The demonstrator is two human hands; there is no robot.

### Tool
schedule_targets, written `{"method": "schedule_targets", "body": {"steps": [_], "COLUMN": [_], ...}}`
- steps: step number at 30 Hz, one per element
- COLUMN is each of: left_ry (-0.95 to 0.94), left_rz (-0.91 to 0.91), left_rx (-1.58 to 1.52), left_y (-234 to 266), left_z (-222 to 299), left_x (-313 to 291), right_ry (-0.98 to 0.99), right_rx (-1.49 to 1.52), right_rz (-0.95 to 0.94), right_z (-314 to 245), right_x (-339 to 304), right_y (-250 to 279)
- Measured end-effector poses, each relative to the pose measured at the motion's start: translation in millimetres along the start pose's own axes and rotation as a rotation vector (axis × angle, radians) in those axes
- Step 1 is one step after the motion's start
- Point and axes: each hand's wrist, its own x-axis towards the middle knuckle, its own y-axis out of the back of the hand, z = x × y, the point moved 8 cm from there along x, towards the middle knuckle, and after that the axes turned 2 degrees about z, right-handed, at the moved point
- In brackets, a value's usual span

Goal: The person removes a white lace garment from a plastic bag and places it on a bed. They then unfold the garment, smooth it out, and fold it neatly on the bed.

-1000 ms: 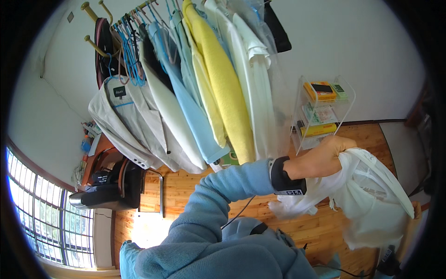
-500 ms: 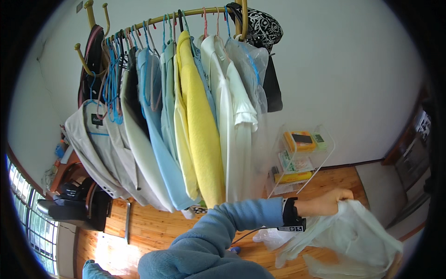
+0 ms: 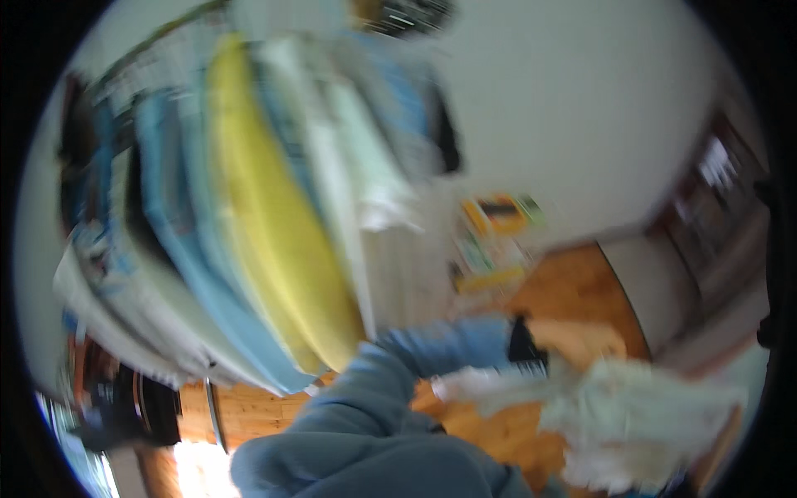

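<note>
Everything is smeared by motion. My left arm, in a blue fleece sleeve (image 3: 374,398) with a black band (image 3: 525,347) at the wrist, reaches across to the right. My left hand (image 3: 581,339) is closed on a thin white, partly see-through sheet (image 3: 639,415); whether it is plastic or cloth I cannot tell. The sheet hangs crumpled below and right of the hand. A blurred tan strip at the lower right rim, beside the sheet, may be part of my right hand; its fingers cannot be made out.
A rail of clothes, with a yellow garment (image 3: 266,216) and white garment (image 3: 320,149), hangs on the left. Behind my left hand stands a small shelf unit holding a yellow-orange package (image 3: 496,213). Wooden floor (image 3: 573,286) lies below; a dark chair (image 3: 133,415) is at the lower left.
The view has swung, so the clothes rail sits further left and tilted. The white sheet has gone from spread out to bunched, with my left hand still on it.
</note>
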Motion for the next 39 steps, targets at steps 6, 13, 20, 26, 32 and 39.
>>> {"method": "schedule_targets", "body": {"steps": [6,13,20,26,32,39], "left_ry": [0.285,0.252,0.295,0.196,0.280,0.036], "left_rz": [0.345,0.694,0.538,0.512,0.352,0.089], "left_rx": [0.233,0.296,0.314,0.484,0.412,0.545], "left_y": [108,145,121,111,84,41], "left_z": [-34,-65,-124,-138,-182,-202], "left_x": [-9,41,100,169,219,335], "right_ry": [0.242,0.362,-0.197,-0.421,-0.301,-0.351], "right_rx": [-0.393,-0.822,-0.623,-0.627,-0.496,-0.578], "right_rz": [-0.117,-0.011,-0.153,-0.094,-0.200,0.054], "right_z": [-25,-34,46,78,88,119], "right_x": [48,61,31,50,59,102], "right_y": [-63,-39,-3,35,62,154]}}
